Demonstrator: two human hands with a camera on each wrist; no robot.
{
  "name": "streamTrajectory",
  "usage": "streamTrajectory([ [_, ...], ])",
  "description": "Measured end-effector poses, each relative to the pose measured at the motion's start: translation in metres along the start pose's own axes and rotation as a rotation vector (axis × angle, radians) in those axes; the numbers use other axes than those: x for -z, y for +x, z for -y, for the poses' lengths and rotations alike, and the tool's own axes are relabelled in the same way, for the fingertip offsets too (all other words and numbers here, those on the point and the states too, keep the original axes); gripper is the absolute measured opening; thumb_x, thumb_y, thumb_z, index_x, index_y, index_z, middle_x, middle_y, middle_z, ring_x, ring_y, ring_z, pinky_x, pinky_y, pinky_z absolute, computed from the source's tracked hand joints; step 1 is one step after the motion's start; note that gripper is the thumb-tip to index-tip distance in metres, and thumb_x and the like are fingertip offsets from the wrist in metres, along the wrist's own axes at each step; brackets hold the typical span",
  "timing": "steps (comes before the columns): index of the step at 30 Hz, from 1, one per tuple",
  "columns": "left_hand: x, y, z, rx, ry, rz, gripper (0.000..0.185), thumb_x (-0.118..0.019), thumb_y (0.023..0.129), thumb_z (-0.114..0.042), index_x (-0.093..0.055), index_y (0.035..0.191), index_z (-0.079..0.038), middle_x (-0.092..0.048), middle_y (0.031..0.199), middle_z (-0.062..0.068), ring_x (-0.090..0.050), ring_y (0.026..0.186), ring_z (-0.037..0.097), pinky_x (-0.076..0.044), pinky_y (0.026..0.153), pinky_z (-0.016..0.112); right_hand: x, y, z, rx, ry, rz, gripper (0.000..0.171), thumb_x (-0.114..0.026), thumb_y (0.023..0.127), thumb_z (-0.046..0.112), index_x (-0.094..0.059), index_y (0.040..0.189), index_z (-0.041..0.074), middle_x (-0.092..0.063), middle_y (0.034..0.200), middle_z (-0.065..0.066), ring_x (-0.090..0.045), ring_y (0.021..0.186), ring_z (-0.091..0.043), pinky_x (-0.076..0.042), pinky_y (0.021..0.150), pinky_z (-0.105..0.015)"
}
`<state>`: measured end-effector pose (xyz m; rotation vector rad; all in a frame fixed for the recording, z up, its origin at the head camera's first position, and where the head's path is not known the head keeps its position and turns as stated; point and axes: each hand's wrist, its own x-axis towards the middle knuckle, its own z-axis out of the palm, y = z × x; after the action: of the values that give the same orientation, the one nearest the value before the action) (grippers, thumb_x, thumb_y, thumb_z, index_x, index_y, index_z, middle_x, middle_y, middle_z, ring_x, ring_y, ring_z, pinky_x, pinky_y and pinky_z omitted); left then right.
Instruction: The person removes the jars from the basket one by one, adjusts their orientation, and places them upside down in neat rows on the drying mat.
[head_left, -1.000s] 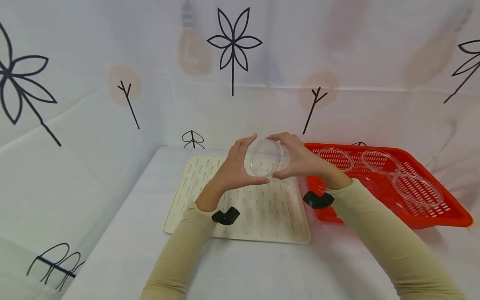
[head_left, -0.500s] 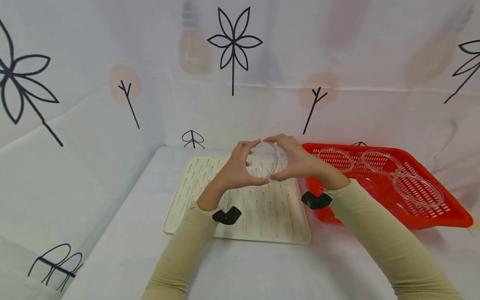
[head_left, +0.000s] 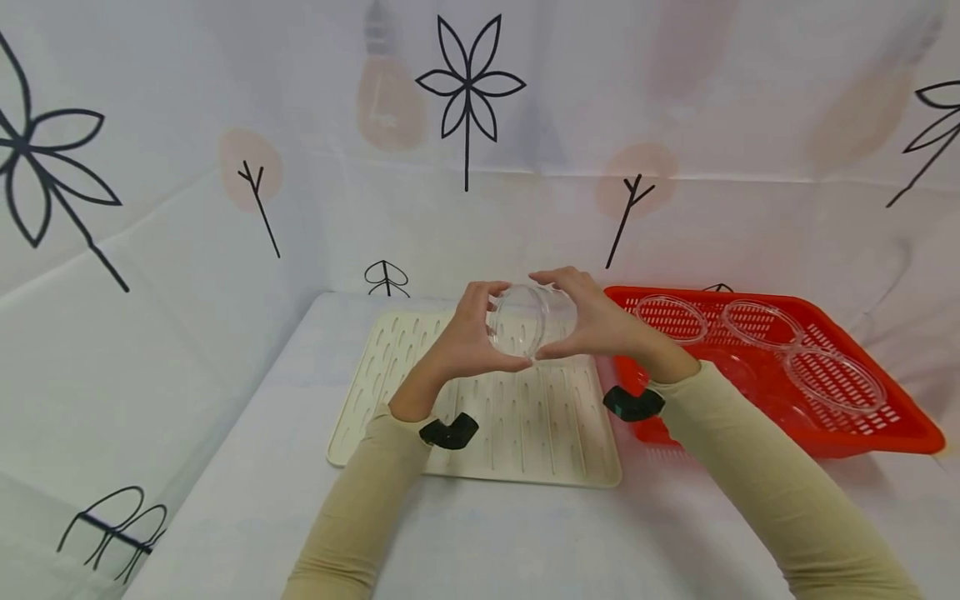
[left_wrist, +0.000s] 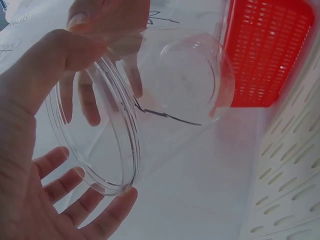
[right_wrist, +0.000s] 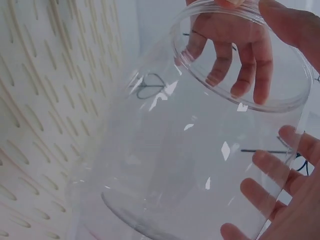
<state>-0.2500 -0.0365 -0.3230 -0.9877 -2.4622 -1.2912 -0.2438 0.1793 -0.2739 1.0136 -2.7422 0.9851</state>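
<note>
Transparent cylindrical jar (head_left: 558,315) is being held in the air above the cream ribbed tray (head_left: 517,442), turned on its side between the two hands, with its ringed end facing the left hand (head_left: 467,333). That hand is gripping the end: in its wrist view, the thumb is resting at the top of the rim (left_wrist: 134,142) and the fingers are curving below it. The right hand (head_left: 596,319) is grasping the jar from the other side, thumb below and fingers above. Compared with one second ago, the left fingers are no longer standing apart from the rim; now they are touching it, and the jar is showing more of its side. In my judgement, both hands are now sharing the hold, so the jar is probably being kept steadier. Whether a lid is covering the rim, I cannot tell. Beside the tray, the red perforated basket (head_left: 896,442) is holding other clear round pieces (head_left: 835,381).
</note>
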Motion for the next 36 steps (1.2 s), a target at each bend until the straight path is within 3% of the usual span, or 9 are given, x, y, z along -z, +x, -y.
streamTrajectory([
  [7,0.0,-0.004,0.001,0.042,-0.049,-0.006,0.097,-0.086,0.064,-0.022,-0.024,0.138,-0.007,-0.029,0.13,0.011,-0.036,0.109,0.026,-0.049,0.08,0.036,0.0,-0.004,-0.003,-0.033,0.002,-0.102,0.091,-0.084,0.067,0.026,-0.035,0.141,0.01,-0.035,0.138,-0.014,-0.029,0.122,-0.033,-0.033,0.094,-0.06],
  [11,0.0,-0.005,0.003,0.054,-0.086,-0.029,0.097,-0.086,0.064,-0.019,-0.023,0.136,-0.006,-0.027,0.132,0.013,-0.036,0.11,0.03,-0.049,0.081,0.038,0.0,-0.008,-0.005,-0.075,0.044,-0.165,0.091,-0.084,0.069,0.025,-0.033,0.142,0.009,-0.033,0.139,-0.015,-0.029,0.122,-0.033,-0.031,0.096,-0.059],
  [16,0.001,-0.007,0.005,0.066,-0.097,-0.046,0.097,-0.085,0.065,-0.019,-0.021,0.136,-0.009,-0.026,0.135,0.012,-0.036,0.11,0.025,-0.049,0.081,0.032,-0.004,-0.013,-0.007,-0.146,0.098,-0.233,0.093,-0.083,0.069,0.028,-0.03,0.143,0.011,-0.029,0.141,-0.013,-0.027,0.125,-0.033,-0.03,0.1,-0.055],
  [23,0.002,-0.01,0.008,0.072,-0.136,-0.071,0.098,-0.085,0.065,-0.017,-0.018,0.137,-0.01,-0.023,0.136,0.008,-0.036,0.111,0.025,-0.049,0.083,0.042,-0.012,-0.02,-0.007,-0.258,0.193,-0.317,0.092,-0.08,0.072,0.032,-0.025,0.145,0.015,-0.026,0.142,-0.014,-0.031,0.125,-0.037,-0.035,0.096,-0.058],
  [28,0.002,-0.012,0.01,0.086,-0.137,-0.092,0.098,-0.085,0.066,-0.018,-0.017,0.137,-0.01,-0.023,0.136,0.01,-0.037,0.109,0.021,-0.049,0.083,0.039,-0.021,-0.026,-0.01,-0.25,0.292,-0.382,0.09,-0.077,0.076,0.026,-0.021,0.146,0.014,-0.027,0.143,-0.014,-0.032,0.124,-0.035,-0.035,0.097,-0.056],
  [36,0.004,-0.014,0.012,0.09,-0.151,-0.119,0.097,-0.084,0.066,-0.018,-0.016,0.135,-0.01,-0.024,0.135,0.018,-0.042,0.109,0.033,-0.049,0.084,0.037,-0.042,-0.036,-0.019,-0.29,0.361,-0.436,0.091,-0.075,0.078,0.029,-0.018,0.147,0.013,-0.028,0.144,-0.014,-0.033,0.124,-0.032,-0.036,0.098,-0.052],
])
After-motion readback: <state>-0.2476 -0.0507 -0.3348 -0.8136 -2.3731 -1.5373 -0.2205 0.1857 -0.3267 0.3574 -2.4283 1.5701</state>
